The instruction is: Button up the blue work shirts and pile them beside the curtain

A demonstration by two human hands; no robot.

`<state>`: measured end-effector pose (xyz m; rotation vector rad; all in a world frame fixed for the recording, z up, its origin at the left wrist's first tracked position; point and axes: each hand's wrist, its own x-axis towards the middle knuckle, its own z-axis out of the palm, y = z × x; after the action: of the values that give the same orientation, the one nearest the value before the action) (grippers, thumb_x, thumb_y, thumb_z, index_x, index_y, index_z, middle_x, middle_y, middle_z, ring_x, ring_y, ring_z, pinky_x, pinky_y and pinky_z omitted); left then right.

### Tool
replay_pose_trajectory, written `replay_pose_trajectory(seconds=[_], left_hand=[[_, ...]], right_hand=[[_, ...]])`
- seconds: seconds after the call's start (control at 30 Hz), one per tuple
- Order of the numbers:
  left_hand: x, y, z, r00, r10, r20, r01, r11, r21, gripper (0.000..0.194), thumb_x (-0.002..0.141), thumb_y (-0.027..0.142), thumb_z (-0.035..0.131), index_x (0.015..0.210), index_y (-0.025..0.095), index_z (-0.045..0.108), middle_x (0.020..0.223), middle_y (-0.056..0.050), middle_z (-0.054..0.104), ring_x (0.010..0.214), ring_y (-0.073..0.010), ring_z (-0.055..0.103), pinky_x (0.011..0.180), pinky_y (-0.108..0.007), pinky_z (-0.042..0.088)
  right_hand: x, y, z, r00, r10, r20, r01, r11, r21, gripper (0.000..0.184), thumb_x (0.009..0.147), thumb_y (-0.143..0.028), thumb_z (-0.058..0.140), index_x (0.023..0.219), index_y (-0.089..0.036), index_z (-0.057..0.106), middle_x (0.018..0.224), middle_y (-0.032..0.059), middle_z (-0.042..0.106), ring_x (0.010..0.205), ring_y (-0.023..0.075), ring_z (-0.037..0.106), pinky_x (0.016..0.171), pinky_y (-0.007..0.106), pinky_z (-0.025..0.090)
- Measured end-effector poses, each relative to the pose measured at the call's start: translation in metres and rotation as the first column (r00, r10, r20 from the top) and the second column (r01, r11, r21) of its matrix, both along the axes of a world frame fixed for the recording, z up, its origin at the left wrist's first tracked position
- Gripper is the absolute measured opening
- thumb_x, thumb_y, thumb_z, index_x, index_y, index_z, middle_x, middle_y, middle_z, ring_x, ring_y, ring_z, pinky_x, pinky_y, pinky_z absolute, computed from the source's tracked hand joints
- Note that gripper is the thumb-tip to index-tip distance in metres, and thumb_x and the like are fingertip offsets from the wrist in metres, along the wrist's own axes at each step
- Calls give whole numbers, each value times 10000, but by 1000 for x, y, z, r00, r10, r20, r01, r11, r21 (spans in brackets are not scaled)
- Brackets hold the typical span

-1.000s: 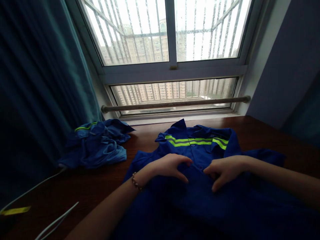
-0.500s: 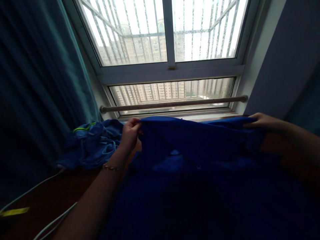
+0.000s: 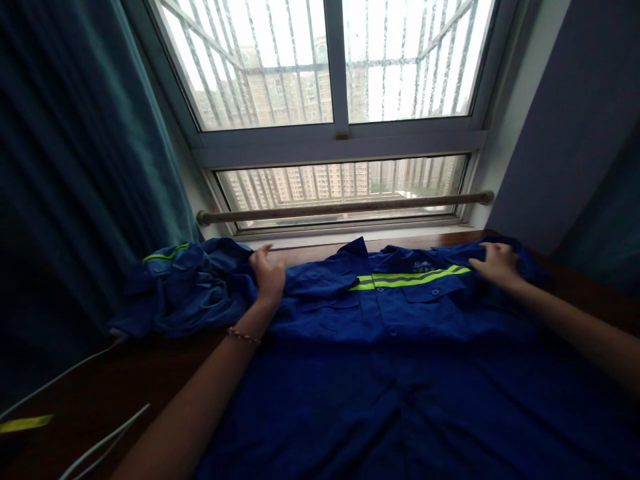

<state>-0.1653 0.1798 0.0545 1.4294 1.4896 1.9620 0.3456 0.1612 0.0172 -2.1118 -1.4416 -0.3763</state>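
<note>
- Left hand [image 3: 269, 272] is held with fingers curved and parted, beside one side of the blue work shirt [image 3: 420, 320]; no cloth is seen clamped, and contact cannot be confirmed.
- Right hand [image 3: 500, 263] is placed at the opposite side, thumb and forefinger apart; whether the sleeve cloth is touched cannot be told. Wide spacing of the hands is judged to be set by the shirt's breadth.
- Shirt is laid front up on the wooden tabletop [image 3: 450, 238], collar [image 3: 354, 252] toward the window [image 3: 345, 143], so buttons and pocket flap [image 3: 433, 291] are exposed.
- Reflective band [image 3: 420, 276] is shown across the chest; its left end is covered by folded cloth, probably a sleeve turned inward.
- Lower cloth is spread toward the wearer; its join with the shirt is too dark to be read.
- Crumpled blue garment [image 3: 193, 287] is heaped just beyond the left hand, apparently set aside, near the curtain [image 3: 100, 133].
- White cable [image 3: 75, 368] and yellow strip [image 3: 25, 423] are seen nearer the wearer, left of the shirt.
</note>
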Motion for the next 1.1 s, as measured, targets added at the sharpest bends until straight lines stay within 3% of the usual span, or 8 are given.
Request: replay_pose_trajectory(seconds=[0.07, 0.13, 0.2, 0.3, 0.5, 0.7, 0.83, 1.1], left_hand=[[34, -18, -12, 956, -205, -211, 203, 979, -28, 284, 672, 130, 609, 938, 186, 525, 1036, -38, 531, 1049, -189, 462, 974, -333, 302], [60, -35, -27, 668, -460, -586, 440, 878, -188, 231, 788, 215, 502, 1018, 199, 531, 1165, -57, 509, 1136, -200, 413, 1003, -377, 271], [73, -45, -44, 379, -536, -754, 446, 820, -358, 286, 836, 280, 438, 1111, 232, 502, 1283, -47, 433, 1225, -226, 311, 1029, -465, 185], [72, -45, -62, 231, -539, -810, 279, 835, -475, 360, 857, 384, 384, 1192, 272, 449, 1369, -27, 325, 1273, -265, 206, 1003, -567, 118], [56, -30, -56, 249, -494, -833, 101, 869, -485, 433, 851, 503, 309, 1204, 297, 450, 1359, -41, 343, 1243, -267, 263, 966, -575, 180], [107, -10, -29, 303, -408, -861, -74, 891, -448, 550, 783, 595, 348, 711, 150, 663, 922, -165, 617, 1041, -355, 442, 901, -566, 243], [154, 28, -38, 539, -561, -628, 89, 780, -620, 331, 663, 426, 600, 694, 99, 647, 755, -141, 615, 817, -288, 550, 724, -371, 410], [166, 48, -75, 624, -663, -414, 391, 723, -569, 209, 647, 256, 615, 785, 101, 638, 712, -35, 620, 642, -148, 556, 565, -216, 407]], right_hand=[[-60, 2, -10, 975, 224, 11, -219, 962, -164, 440, 743, -358, 502, 1104, -105, 517, 1083, 157, 519, 1067, 270, 435, 886, 379, 335], [-117, 0, -24, 936, 351, -31, -346, 899, -268, 490, 777, -426, 460, 1149, -108, 490, 1117, 148, 520, 1061, 261, 444, 895, 363, 332], [-160, -1, -39, 932, 362, -23, -351, 885, -306, 596, 791, -533, 394, 1211, -112, 442, 1200, 153, 473, 1110, 312, 397, 920, 423, 296], [-191, 8, -50, 905, 424, 16, -389, 845, -367, 686, 805, -613, 262, 1271, -126, 388, 1314, 150, 368, 1190, 363, 293, 958, 495, 204], [-187, 40, -46, 815, 580, 13, -529, 752, -393, 677, 813, -617, 225, 1284, -158, 383, 1348, 106, 342, 1213, 333, 278, 978, 460, 199], [-189, 38, -47, 800, 599, 21, -564, 765, -312, 564, 840, -538, 286, 1216, -155, 459, 1283, 109, 426, 1190, 296, 314, 977, 416, 211], [-188, 33, -45, 798, 602, 24, -576, 773, -266, 467, 844, -452, 354, 1156, -138, 501, 1212, 123, 485, 1139, 272, 372, 956, 380, 246], [-185, 29, -37, 831, 556, 0, -548, 819, -169, 247, 830, -229, 381, 965, -98, 542, 966, 140, 568, 923, 218, 496, 825, 303, 359]])
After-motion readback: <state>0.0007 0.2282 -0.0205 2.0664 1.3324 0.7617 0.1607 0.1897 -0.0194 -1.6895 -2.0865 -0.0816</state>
